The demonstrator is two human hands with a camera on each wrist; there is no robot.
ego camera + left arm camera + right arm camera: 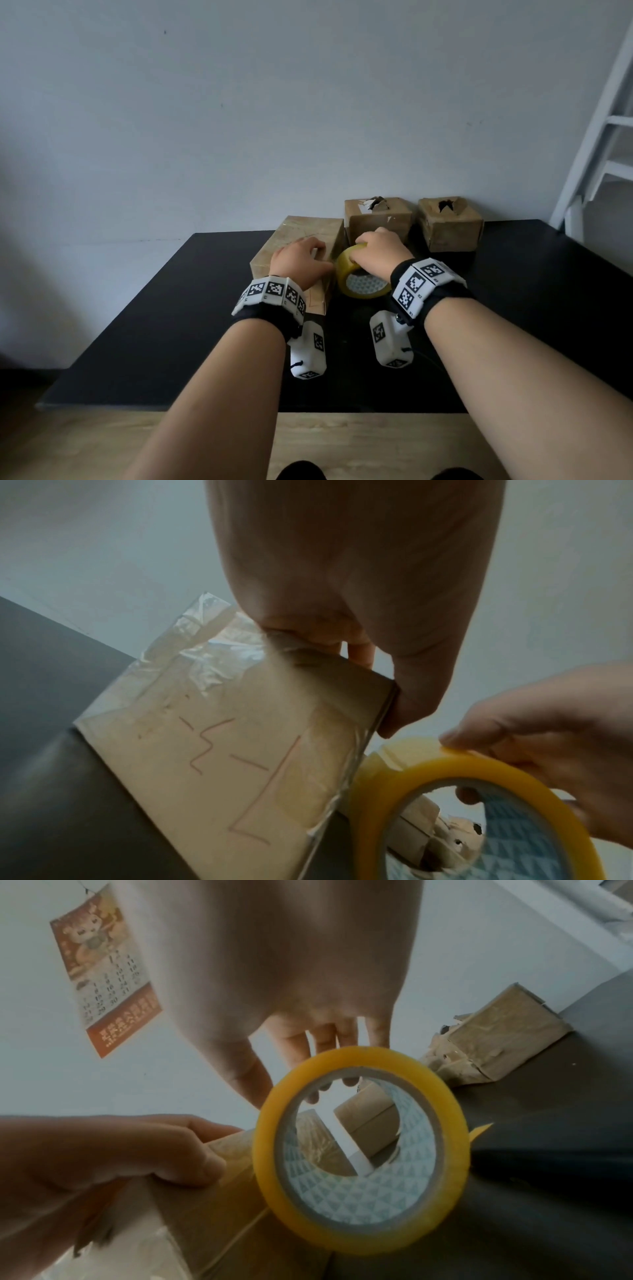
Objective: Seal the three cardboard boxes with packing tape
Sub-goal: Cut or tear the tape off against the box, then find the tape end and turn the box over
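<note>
A long cardboard box [305,233] lies on the black table [171,325], with crumpled clear tape [205,642] over its near end. My left hand [301,263] grips its top right edge, fingers on top and thumb down the side [404,685]. Just right of it stands a yellow tape roll [359,284] on edge. My right hand [376,253] holds the roll from above, fingertips inside the core [349,1081], thumb outside. A short loose tape end [479,1130] sticks out from the roll. Two smaller boxes [376,219] [448,222] with torn tops stand at the back by the wall.
A white slanted frame [599,154] stands at the right beyond the table. A wall calendar [103,969] hangs to the left. The table's front edge [205,406] borders wooden flooring. Bare black surface lies left, right and in front of the boxes.
</note>
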